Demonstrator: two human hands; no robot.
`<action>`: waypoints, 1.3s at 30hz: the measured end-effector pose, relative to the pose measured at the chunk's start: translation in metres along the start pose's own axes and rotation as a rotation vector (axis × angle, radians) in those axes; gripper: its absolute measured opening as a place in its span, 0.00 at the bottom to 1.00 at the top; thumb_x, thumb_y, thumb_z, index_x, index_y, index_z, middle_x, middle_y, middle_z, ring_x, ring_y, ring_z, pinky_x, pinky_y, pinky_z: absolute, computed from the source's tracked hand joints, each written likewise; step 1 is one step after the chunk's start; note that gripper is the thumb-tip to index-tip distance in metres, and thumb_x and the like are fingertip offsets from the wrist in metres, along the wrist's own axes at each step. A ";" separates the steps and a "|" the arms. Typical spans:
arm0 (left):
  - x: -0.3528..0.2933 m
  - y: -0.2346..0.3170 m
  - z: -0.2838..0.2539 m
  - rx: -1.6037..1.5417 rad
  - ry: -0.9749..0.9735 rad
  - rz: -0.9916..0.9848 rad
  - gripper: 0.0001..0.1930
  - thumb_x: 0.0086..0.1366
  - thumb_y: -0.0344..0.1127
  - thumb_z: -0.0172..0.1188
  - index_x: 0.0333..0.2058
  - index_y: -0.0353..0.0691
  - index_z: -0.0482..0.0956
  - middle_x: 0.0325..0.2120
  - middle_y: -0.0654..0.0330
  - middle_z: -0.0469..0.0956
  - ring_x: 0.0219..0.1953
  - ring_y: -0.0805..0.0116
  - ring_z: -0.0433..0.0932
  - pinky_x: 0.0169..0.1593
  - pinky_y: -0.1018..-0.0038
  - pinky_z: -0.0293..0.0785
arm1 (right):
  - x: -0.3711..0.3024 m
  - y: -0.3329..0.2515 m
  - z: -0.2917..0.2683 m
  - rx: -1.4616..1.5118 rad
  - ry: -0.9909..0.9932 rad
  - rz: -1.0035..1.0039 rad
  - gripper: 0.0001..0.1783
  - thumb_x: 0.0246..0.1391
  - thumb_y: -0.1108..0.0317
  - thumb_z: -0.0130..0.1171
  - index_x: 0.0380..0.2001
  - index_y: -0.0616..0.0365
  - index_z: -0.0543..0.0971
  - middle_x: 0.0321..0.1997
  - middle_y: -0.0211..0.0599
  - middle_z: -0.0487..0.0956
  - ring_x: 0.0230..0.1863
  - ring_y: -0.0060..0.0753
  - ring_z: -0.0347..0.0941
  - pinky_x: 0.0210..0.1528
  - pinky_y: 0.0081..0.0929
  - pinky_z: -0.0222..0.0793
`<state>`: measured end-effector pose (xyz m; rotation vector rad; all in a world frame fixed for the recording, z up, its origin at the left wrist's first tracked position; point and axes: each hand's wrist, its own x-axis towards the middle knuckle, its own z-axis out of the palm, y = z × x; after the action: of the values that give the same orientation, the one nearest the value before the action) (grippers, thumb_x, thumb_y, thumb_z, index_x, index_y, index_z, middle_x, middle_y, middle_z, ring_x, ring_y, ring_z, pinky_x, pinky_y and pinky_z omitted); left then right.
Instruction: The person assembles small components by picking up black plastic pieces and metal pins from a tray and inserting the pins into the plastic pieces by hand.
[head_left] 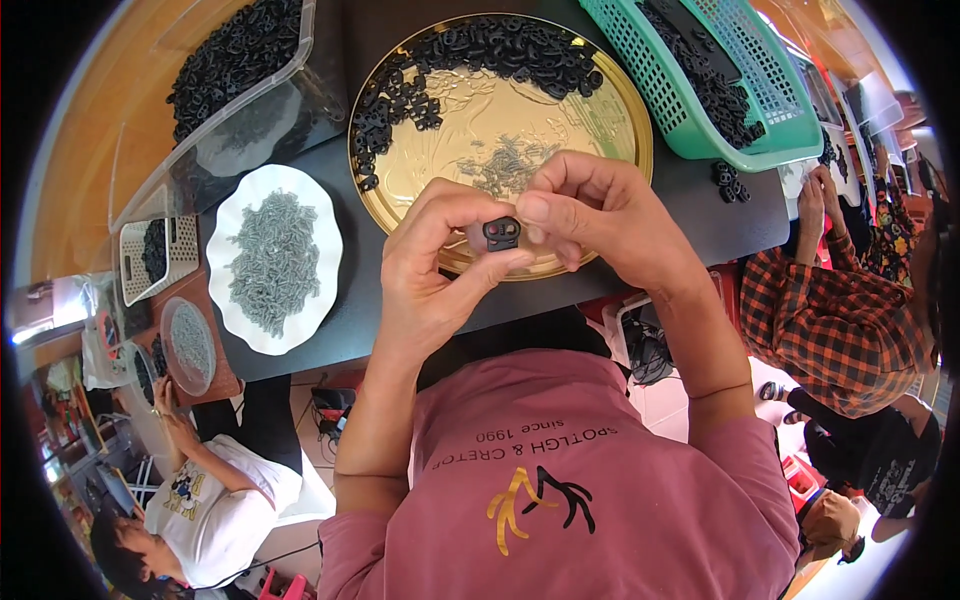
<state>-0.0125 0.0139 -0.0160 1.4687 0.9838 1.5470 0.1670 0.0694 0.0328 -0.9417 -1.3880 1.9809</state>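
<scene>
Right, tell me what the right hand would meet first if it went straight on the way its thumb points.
The right hand would probably meet the small black part that the left hand pinches; depth is unclear, so the left hand's own fingertips could come first.

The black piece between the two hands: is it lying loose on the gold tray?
No: the black piece is pinched in the left hand, apart from the black parts lying on the gold tray.
</scene>
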 end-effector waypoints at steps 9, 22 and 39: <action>-0.001 0.002 0.000 0.090 0.004 0.063 0.15 0.47 0.23 0.71 0.35 0.36 0.78 0.30 0.60 0.75 0.27 0.75 0.71 0.31 0.80 0.68 | -0.008 0.009 0.013 -0.019 0.037 0.033 0.14 0.57 0.59 0.61 0.28 0.60 0.80 0.21 0.22 0.73 0.19 0.10 0.62 0.21 0.12 0.55; -0.001 -0.003 -0.002 0.201 0.003 0.182 0.14 0.46 0.25 0.72 0.31 0.37 0.77 0.26 0.60 0.77 0.22 0.76 0.70 0.25 0.81 0.66 | -0.006 0.024 0.013 0.115 0.015 -0.028 0.12 0.57 0.62 0.61 0.27 0.60 0.79 0.20 0.24 0.72 0.20 0.13 0.62 0.22 0.14 0.55; -0.004 0.009 -0.001 0.299 -0.133 0.025 0.11 0.53 0.22 0.65 0.37 0.34 0.78 0.22 0.58 0.72 0.23 0.68 0.73 0.25 0.75 0.71 | -0.024 -0.062 -0.072 -0.670 0.873 -0.627 0.08 0.55 0.70 0.61 0.37 0.60 0.83 0.25 0.22 0.76 0.24 0.09 0.64 0.26 0.09 0.59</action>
<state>-0.0133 0.0071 -0.0095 1.7710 1.1571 1.3419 0.2413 0.1121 0.0805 -1.2277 -1.5195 0.5005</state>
